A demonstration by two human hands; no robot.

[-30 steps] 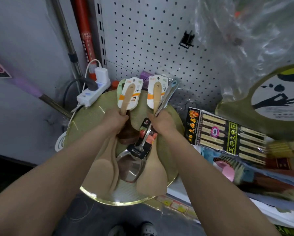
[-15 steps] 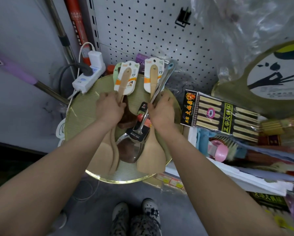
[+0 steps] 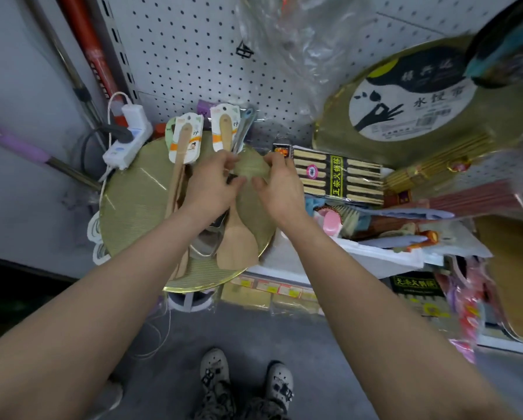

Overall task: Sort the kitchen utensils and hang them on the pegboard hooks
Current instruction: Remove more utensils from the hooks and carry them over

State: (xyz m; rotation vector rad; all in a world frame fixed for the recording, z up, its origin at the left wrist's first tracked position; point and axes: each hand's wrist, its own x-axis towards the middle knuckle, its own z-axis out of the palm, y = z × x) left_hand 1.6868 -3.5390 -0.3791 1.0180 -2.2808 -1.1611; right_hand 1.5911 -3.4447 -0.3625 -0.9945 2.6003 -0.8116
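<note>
My left hand [image 3: 213,186] pinches the handle of the wooden spatula [image 3: 237,245], which lies across the middle of the round bamboo mat [image 3: 133,201]. My right hand [image 3: 281,186] curls just beside it toward the mat's right edge; I cannot tell whether it grips anything.

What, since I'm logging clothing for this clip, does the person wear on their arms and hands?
Nothing visible: left hand and right hand are ungloved and ringless; left forearm and right forearm are bare to the frame's edge, with no sleeve, watch or bracelet.
</note>
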